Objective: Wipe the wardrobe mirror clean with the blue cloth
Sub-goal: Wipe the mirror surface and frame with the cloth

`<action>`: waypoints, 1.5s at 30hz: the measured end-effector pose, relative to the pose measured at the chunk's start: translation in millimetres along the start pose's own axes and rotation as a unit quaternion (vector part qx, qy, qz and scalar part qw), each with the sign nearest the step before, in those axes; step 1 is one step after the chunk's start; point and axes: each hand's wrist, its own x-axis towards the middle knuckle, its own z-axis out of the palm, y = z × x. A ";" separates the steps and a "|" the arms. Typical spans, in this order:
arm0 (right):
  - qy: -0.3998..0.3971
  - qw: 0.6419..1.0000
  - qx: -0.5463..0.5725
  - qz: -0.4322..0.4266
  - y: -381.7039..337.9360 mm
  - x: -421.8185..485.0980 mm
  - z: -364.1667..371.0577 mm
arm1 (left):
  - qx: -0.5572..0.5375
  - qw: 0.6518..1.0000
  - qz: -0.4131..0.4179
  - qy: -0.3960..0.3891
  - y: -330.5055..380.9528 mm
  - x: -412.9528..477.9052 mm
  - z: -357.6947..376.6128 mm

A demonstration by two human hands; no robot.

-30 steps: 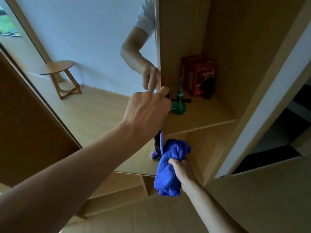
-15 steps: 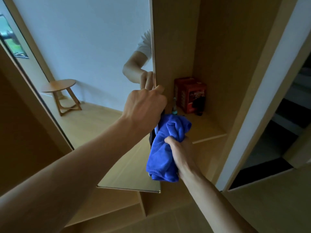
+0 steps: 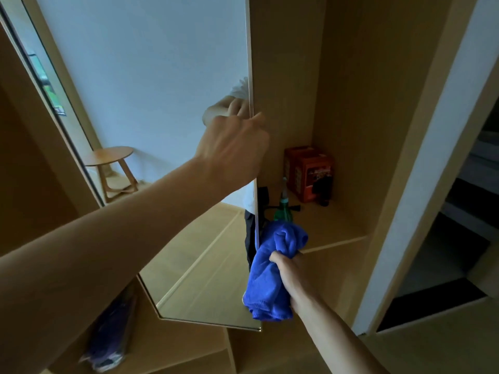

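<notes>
1. Lowered since half a second ago, the right hand (image 3: 290,276) now sits well below the left hand (image 3: 235,149), leaving the green spray bottle (image 3: 283,213) visible above it.
2. Right fingers curl tightly round the bunched blue cloth (image 3: 271,271), with the forearm reaching up from the lower right.
3. Left hand grips the wardrobe mirror (image 3: 148,90) by its right edge, thumb hooked over it, arm stretched out from the lower left.
4. Cloth lies against the mirror's lower right edge, just above the bottom corner.
5. Behind, the shelf (image 3: 337,228) carries the bottle and a red box (image 3: 307,171).
</notes>
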 end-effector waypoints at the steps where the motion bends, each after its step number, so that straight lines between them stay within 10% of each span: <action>1: 0.000 1.000 0.008 -0.003 -2.9 0.2 0.7 | -0.003 1.000 0.000 0.002 0.0 0.7 1.8; 16: 0.013 0.968 0.120 -0.219 -147.1 -27.2 -5.0 | 0.013 1.000 -0.025 0.001 -2.4 -9.0 -1.1; 29: 0.020 0.992 0.052 -0.112 -86.0 -18.3 -6.4 | 0.000 0.995 -0.035 0.090 -28.1 32.9 -11.5; 45: -0.017 0.962 0.103 -0.252 -221.9 -40.7 -15.3 | -0.006 0.992 -0.018 0.123 -48.7 42.3 -24.0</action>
